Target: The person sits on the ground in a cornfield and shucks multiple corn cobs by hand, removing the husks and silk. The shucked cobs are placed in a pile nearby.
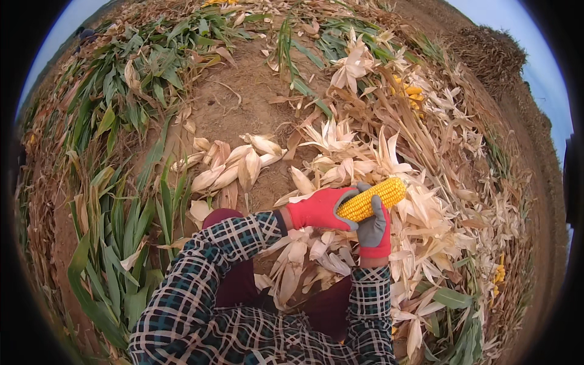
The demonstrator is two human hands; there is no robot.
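Husked yellow corn cob, plump even kernels, gloved fingers of both hands wrapped around it

Gloved hands grip a yellow corn cob above dry husks

Pale dry husks lie thickly heaped over the right half of the ground. A small cluster of unhusked ears rests on bare brown soil near the middle. Green maize stalks and leaves sprawl flat across the upper left and down the left side. A few husked yellow cobs show among the husks at upper right, others at the right edge.
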